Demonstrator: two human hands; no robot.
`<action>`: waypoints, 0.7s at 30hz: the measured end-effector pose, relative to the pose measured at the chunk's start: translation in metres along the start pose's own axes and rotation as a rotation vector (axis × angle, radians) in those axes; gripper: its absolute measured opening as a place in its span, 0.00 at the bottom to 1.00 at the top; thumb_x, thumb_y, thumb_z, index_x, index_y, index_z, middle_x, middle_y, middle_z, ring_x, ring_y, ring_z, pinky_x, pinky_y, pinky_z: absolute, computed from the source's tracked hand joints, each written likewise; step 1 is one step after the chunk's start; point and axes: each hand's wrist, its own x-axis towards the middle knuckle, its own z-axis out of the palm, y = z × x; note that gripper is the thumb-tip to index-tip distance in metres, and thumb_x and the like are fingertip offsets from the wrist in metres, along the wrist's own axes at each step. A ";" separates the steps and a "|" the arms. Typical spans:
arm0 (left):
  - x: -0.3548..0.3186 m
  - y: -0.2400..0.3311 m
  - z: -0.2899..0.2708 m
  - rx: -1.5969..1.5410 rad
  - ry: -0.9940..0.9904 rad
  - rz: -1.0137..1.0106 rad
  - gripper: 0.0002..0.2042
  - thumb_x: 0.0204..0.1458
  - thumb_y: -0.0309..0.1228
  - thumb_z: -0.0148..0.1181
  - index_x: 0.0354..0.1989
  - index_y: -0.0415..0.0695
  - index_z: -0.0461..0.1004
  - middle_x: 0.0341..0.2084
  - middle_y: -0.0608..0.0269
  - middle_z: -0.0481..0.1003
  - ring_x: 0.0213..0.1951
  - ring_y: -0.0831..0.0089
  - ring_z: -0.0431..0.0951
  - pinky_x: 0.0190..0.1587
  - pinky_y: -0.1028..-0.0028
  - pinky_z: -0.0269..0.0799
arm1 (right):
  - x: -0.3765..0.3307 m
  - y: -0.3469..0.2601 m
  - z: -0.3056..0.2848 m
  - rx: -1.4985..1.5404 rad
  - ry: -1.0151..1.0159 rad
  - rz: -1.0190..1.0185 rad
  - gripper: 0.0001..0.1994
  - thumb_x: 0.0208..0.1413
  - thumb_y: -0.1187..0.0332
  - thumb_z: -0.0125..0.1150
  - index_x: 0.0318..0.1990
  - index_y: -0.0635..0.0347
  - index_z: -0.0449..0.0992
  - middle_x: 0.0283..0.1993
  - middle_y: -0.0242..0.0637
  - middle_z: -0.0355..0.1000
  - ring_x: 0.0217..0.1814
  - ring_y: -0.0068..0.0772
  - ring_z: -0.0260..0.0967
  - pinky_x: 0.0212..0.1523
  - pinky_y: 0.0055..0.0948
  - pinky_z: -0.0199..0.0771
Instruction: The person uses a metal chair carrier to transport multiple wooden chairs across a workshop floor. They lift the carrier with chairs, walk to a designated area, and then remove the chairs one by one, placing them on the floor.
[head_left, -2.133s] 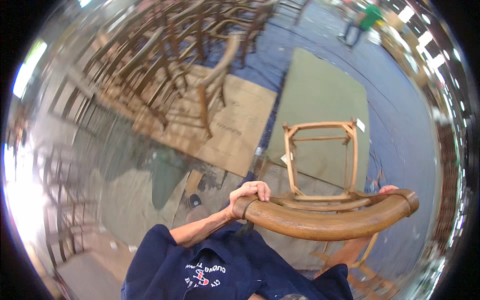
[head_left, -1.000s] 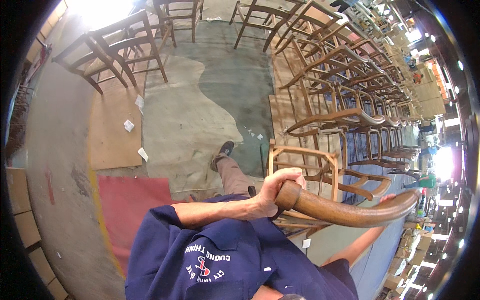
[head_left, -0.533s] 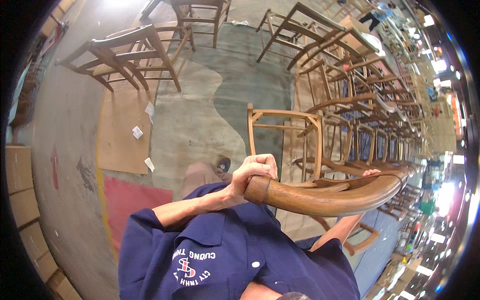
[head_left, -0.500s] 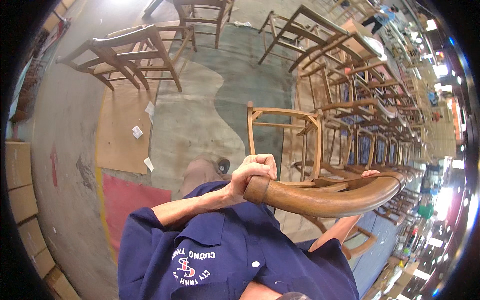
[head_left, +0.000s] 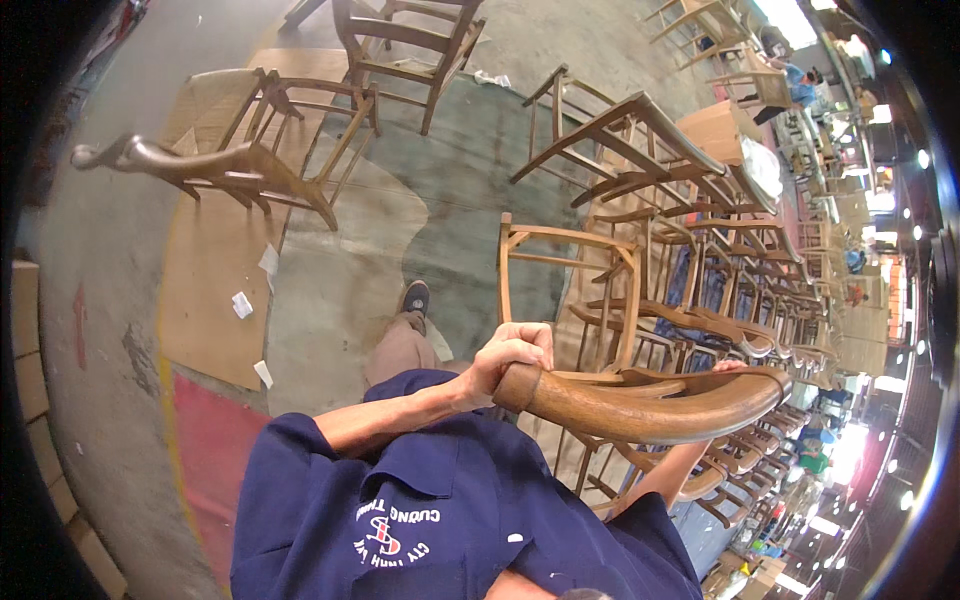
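A brown wooden chair (head_left: 640, 405) with a thick curved top rail hangs in front of my body, its open seat frame and legs reaching away from me. My left hand (head_left: 512, 362) is closed around the left end of that rail, thumb and fingers wrapped over the wood. At the far right end, the fingers of my right hand (head_left: 730, 366) show over the rail's edge; the rest of that hand is hidden behind the wood. No seat pad shows in the frame of this chair.
Rows of similar wooden chairs (head_left: 740, 240) crowd the right. More chairs (head_left: 250, 165) stand ahead on the left, on brown cardboard (head_left: 215, 300) laid over the floor. Paper scraps (head_left: 242, 305) lie there. Cartons (head_left: 28, 340) line the left edge. A person (head_left: 800, 85) is far right.
My view has swung to the right and my foot has stepped forward. The chair stays in both hands, close to my body.
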 end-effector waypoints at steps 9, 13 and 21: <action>0.216 -0.008 0.008 -0.005 -0.138 -0.037 0.11 0.47 0.35 0.55 0.24 0.39 0.70 0.23 0.63 0.74 0.29 0.79 0.70 0.35 0.78 0.65 | 0.126 0.044 -0.106 -0.134 0.087 -0.046 0.28 0.63 0.45 0.50 0.49 0.67 0.71 0.43 0.45 0.72 0.44 0.39 0.68 0.49 0.34 0.70; 0.278 -0.023 0.014 0.128 0.020 -0.080 0.14 0.47 0.37 0.54 0.21 0.37 0.71 0.21 0.62 0.73 0.28 0.77 0.71 0.34 0.76 0.66 | 0.170 0.089 -0.161 0.076 0.118 -0.007 0.23 0.64 0.52 0.53 0.48 0.68 0.73 0.43 0.43 0.73 0.44 0.37 0.69 0.52 0.33 0.70; 0.372 -0.071 -0.003 0.293 -0.037 -0.007 0.15 0.43 0.38 0.54 0.21 0.35 0.73 0.20 0.60 0.73 0.26 0.76 0.71 0.33 0.77 0.65 | 0.194 0.191 -0.284 0.281 0.288 -0.013 0.28 0.61 0.46 0.54 0.49 0.68 0.74 0.45 0.47 0.74 0.47 0.40 0.72 0.55 0.35 0.72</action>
